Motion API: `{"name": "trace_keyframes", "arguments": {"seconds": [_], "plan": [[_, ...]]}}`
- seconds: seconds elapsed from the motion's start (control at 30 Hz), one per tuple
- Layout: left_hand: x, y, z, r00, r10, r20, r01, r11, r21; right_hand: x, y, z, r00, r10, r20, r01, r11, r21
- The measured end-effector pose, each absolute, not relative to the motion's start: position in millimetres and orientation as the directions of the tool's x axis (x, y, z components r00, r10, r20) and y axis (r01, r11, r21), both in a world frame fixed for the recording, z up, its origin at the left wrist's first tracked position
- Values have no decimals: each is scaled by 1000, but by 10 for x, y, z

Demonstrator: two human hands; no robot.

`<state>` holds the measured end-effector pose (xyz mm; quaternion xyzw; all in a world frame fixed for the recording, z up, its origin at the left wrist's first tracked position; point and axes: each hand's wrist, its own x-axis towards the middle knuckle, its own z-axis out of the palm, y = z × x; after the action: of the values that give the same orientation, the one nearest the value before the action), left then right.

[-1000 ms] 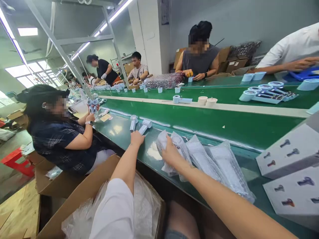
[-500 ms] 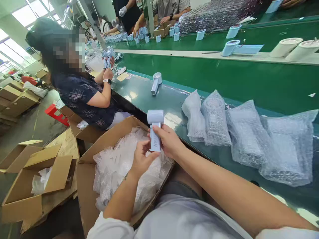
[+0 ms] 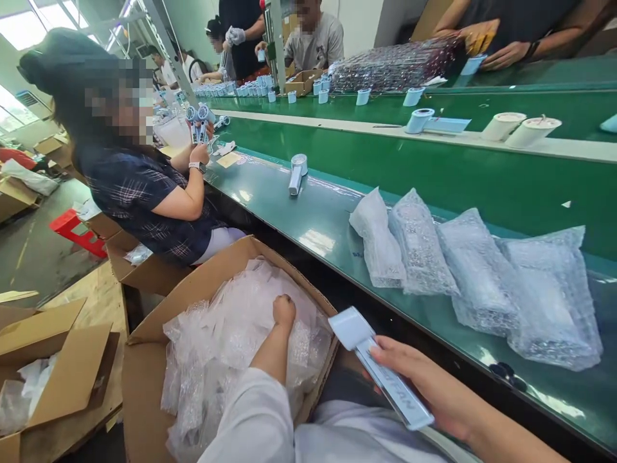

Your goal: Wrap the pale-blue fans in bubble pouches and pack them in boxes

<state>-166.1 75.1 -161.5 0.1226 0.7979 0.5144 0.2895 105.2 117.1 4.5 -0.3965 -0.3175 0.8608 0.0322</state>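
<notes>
My right hand (image 3: 424, 386) holds a pale blue handheld fan (image 3: 380, 370) by its handle, over my lap, its head pointing left toward the box. My left hand (image 3: 284, 311) reaches down into a cardboard box (image 3: 149, 386) filled with clear bubble-wrap bags (image 3: 226, 347) and rests on them, fingers curled; whether it grips a bag I cannot tell. Several filled bubble-wrap bags (image 3: 477, 276) lie side by side on the green bench (image 3: 318, 218) in front of me. Another pale blue fan (image 3: 296, 172) lies farther left on the bench.
A seated person in a dark plaid top (image 3: 139, 193) at my left holds two fans. A green conveyor (image 3: 434, 167) runs behind the bench with blue parts and white cups (image 3: 530, 128). Other people work across it. Open cartons (image 3: 53, 360) and a red stool (image 3: 77, 231) stand on the floor.
My left hand let go of the fan and dropped into the box of bubble bags. My right hand lowered the fan from upright to lying flat over my lap.
</notes>
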Motion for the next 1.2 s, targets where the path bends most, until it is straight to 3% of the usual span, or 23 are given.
{"name": "trace_keyframes", "arguments": {"seconds": [0.27, 0.43, 0.5, 0.6, 0.7, 0.87, 1.03, 1.2], "plan": [[-2189, -304, -1095, -771, 512, -379, -150, 433, 889, 954, 1183, -75, -680, 283, -677, 144, -853, -501], [-2308, -937, -933, -877, 377, -298, -40, 561, 827, 834, 1069, -84, -693, 204, -692, 222, -853, -473], [-2192, -945, -979, -913, 349, -211, 46, 602, 797, 818, 1026, -73, -679, 194, -708, 246, -849, -468], [-1882, -711, -1165, -892, 418, -171, 165, 655, 737, 794, 965, -43, -659, 208, -723, 256, -842, -476], [-1627, -415, -1392, -848, 471, -243, 221, 730, 646, 800, 907, -6, -655, 221, -722, 268, -826, -496], [-1641, -366, -1455, -829, 421, -367, 204, 840, 502, 959, 892, 25, -715, 199, -670, 269, -807, -526], [-1673, -562, -965, -811, 509, -288, 252, 748, 614, 959, 887, -15, -777, 75, -625, 274, -854, -442], [-1290, -637, -330, -754, 640, -149, 296, 533, 793, 674, 743, -3, -907, -34, -420, 241, -859, -451]]}}
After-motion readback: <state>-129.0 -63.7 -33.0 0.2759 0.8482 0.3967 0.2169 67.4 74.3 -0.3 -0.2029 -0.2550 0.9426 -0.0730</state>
